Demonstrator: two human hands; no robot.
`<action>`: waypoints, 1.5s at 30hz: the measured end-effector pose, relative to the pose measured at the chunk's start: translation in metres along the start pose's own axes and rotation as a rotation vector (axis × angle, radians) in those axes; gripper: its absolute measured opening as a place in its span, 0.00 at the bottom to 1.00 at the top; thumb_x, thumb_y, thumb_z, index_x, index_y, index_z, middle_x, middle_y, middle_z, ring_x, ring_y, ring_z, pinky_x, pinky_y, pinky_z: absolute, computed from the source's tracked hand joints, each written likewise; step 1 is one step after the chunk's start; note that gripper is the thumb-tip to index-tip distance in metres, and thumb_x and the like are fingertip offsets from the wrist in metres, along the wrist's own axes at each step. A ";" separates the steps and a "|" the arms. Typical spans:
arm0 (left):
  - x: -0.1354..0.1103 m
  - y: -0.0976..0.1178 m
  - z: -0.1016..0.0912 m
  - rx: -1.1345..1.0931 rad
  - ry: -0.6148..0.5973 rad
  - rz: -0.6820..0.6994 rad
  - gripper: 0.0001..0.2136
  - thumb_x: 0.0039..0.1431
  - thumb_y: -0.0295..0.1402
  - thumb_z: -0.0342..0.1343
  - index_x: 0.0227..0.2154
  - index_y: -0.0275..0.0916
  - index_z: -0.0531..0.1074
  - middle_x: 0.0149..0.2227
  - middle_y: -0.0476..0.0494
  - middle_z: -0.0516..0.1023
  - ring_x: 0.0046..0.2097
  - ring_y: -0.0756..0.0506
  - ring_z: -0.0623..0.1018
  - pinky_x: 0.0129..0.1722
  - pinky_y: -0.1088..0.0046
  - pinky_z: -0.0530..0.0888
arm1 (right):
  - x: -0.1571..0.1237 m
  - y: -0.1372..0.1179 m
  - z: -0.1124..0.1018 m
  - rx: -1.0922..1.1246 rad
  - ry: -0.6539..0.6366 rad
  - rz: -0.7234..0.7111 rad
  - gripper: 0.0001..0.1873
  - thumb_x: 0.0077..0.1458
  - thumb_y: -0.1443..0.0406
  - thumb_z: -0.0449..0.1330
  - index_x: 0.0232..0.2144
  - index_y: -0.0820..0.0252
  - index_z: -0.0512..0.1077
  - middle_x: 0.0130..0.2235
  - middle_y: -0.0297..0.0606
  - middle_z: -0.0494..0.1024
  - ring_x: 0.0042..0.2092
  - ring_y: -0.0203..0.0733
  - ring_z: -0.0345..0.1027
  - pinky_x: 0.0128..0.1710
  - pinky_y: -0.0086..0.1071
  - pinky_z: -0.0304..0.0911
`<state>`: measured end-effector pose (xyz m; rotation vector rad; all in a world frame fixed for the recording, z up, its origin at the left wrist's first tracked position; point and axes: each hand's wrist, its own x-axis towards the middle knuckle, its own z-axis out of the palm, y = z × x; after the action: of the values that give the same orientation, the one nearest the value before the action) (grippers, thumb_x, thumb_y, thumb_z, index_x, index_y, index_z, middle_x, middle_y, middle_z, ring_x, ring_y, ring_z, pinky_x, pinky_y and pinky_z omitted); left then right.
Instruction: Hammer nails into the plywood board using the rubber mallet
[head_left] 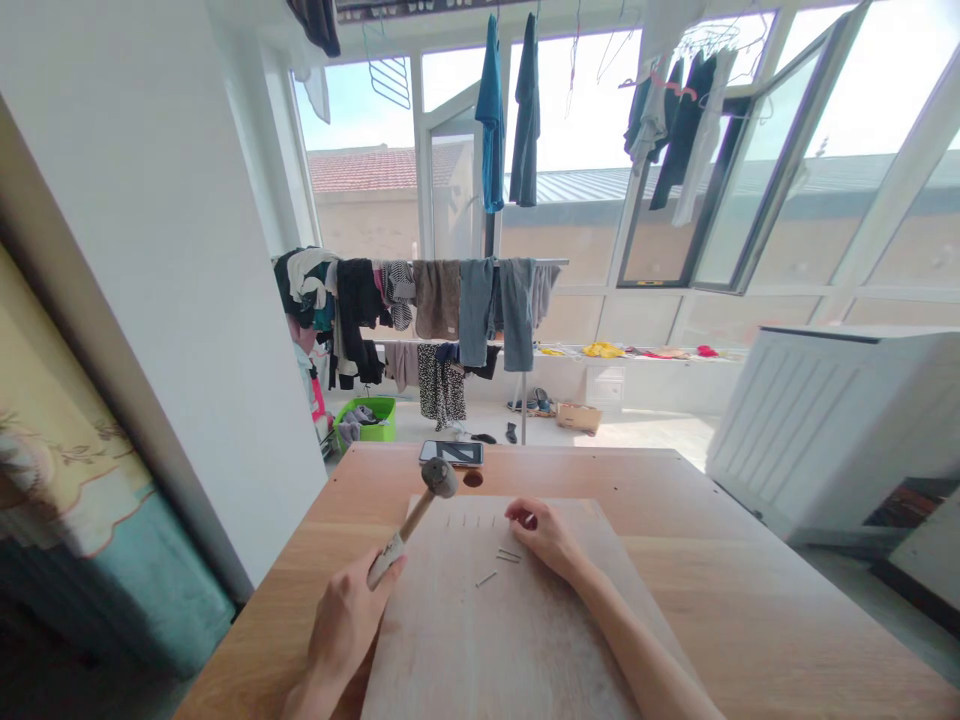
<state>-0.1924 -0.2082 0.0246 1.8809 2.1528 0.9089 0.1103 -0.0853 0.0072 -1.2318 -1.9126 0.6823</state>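
The hammer [415,515] was gripped in the left hand [349,605]. Loose nails [486,579] were strewn between it and the curled right hand [546,535], whose grip could not be discerned.

A grey-headed mallet [415,515] tilts head-up below left of centre; slim nails [478,521] stand in a row on a pale board [450,650], lower centre, three loose nails [486,579] lying below.

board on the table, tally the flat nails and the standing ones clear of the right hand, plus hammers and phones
Flat nails: 3
Standing nails clear of the right hand: 4
Hammer: 1
Phone: 1
Total: 9
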 end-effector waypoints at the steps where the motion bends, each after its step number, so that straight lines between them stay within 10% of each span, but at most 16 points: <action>1: 0.000 0.000 0.000 -0.016 0.001 0.013 0.17 0.64 0.49 0.48 0.31 0.45 0.74 0.26 0.47 0.80 0.30 0.44 0.80 0.29 0.75 0.67 | 0.000 0.000 0.000 0.007 -0.001 0.003 0.10 0.48 0.66 0.55 0.31 0.58 0.75 0.29 0.34 0.76 0.31 0.39 0.69 0.35 0.32 0.65; 12: 0.003 0.057 -0.011 -0.100 -0.107 0.088 0.14 0.64 0.47 0.50 0.35 0.44 0.75 0.31 0.45 0.82 0.35 0.44 0.81 0.32 0.75 0.67 | 0.002 0.006 0.005 0.086 0.010 0.016 0.24 0.46 0.67 0.56 0.48 0.59 0.67 0.31 0.32 0.76 0.30 0.37 0.67 0.34 0.32 0.65; 19: 0.001 0.084 0.009 0.061 -0.238 0.083 0.13 0.63 0.45 0.53 0.33 0.43 0.76 0.32 0.43 0.82 0.36 0.42 0.82 0.30 0.74 0.63 | 0.001 0.007 0.005 0.035 0.033 0.014 0.20 0.43 0.70 0.57 0.43 0.58 0.69 0.30 0.32 0.76 0.31 0.39 0.68 0.33 0.31 0.63; 31: -0.005 0.078 0.018 0.048 -0.221 0.076 0.13 0.63 0.45 0.53 0.35 0.44 0.76 0.32 0.44 0.83 0.36 0.41 0.82 0.31 0.74 0.65 | -0.001 -0.004 0.000 0.029 0.006 0.000 0.23 0.44 0.71 0.56 0.46 0.58 0.68 0.30 0.31 0.74 0.31 0.39 0.67 0.32 0.30 0.62; 45: 0.003 0.011 0.003 -0.243 0.108 -0.112 0.21 0.61 0.54 0.48 0.33 0.44 0.75 0.27 0.47 0.81 0.31 0.43 0.81 0.30 0.75 0.69 | -0.008 -0.038 -0.033 -0.079 -0.231 0.019 0.12 0.49 0.64 0.62 0.35 0.55 0.62 0.29 0.29 0.75 0.30 0.36 0.65 0.31 0.28 0.58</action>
<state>-0.1822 -0.2038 0.0292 1.6158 2.0710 1.2117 0.1198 -0.1065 0.0527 -1.2666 -2.1365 0.7949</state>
